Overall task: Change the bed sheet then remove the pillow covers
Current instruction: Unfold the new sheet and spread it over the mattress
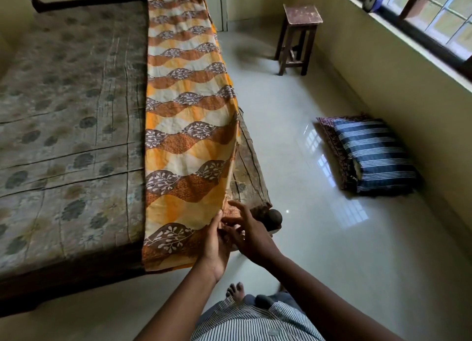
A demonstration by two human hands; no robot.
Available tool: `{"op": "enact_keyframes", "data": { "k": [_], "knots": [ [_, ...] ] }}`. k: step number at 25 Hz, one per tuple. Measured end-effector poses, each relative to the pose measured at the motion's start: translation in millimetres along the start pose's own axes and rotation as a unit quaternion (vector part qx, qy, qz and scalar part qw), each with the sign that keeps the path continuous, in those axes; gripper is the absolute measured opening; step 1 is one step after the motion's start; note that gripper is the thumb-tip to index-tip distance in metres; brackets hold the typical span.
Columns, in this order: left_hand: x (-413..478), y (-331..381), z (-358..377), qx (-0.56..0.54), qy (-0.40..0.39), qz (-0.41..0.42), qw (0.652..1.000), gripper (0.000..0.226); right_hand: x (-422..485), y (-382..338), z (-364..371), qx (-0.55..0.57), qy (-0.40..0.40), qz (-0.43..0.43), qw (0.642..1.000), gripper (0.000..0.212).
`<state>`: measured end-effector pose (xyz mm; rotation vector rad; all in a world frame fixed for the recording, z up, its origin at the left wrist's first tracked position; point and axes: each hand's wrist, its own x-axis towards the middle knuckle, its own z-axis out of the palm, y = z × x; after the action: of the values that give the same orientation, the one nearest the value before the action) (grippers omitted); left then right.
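An orange, cream and brown leaf-patterned bed sheet (pixel 184 126), folded lengthwise, lies along the right side of the bed over a grey floral mattress (pixel 69 110). Both my hands meet at the sheet's near right corner. My left hand (pixel 214 241) pinches the sheet's edge with its fingers pointing up. My right hand (pixel 249 236) touches the same corner, its fingers spread and partly curled into the layers. Two pillows lie on the floor by the right wall: a blue striped pillow (pixel 375 156) on top of a maroon patterned pillow (pixel 337 146).
A dark wooden bed frame (pixel 63 276) runs along the near edge, with a round post (pixel 273 216) at the corner. A wooden stool (pixel 298 36) stands at the back right. A window sill (pixel 419 51) runs along the right wall. The shiny tiled floor (pixel 306 238) lies between.
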<state>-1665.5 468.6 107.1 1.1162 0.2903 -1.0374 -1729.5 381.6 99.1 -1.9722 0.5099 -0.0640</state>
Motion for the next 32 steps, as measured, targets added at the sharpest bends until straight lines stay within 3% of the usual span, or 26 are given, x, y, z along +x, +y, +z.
{"op": "enact_keyframes", "data": {
  "k": [3, 6, 9, 17, 23, 26, 29, 32],
  "knots": [
    [2, -5, -8, -0.005, 0.040, 0.019, 0.999, 0.028, -1, 6, 9, 0.093, 0.068, 0.040, 0.993, 0.034],
    [1, -14, -3, -0.026, 0.060, 0.020, 0.998, 0.027, 1, 8, 7, 0.096, 0.150, 0.067, 0.982, 0.020],
    [3, -14, -1, -0.050, 0.053, -0.006, 0.997, 0.033, 1, 5, 4, 0.061, 0.167, 0.056, 0.982, 0.018],
    [-4, -6, 8, -0.061, 0.036, -0.032, 0.997, 0.034, -4, -6, -6, -0.042, 0.172, 0.009, 0.984, 0.036],
    [-5, -7, 19, -0.020, 0.038, -0.005, 0.999, 0.033, -4, -5, -12, -0.097, 0.200, -0.027, 0.975, 0.009],
    [-3, -6, 23, -0.031, 0.062, 0.010, 0.998, 0.026, -3, 2, -24, 0.013, 0.219, 0.083, 0.972, 0.009],
    [3, 1, 27, -0.043, 0.067, 0.028, 0.996, 0.029, -10, 26, -39, 0.202, 0.272, 0.199, 0.920, 0.015],
    [5, 3, 33, -0.015, 0.050, 0.019, 0.998, 0.034, -29, 46, -55, 0.246, 0.322, 0.230, 0.885, 0.022]
  ]
}}
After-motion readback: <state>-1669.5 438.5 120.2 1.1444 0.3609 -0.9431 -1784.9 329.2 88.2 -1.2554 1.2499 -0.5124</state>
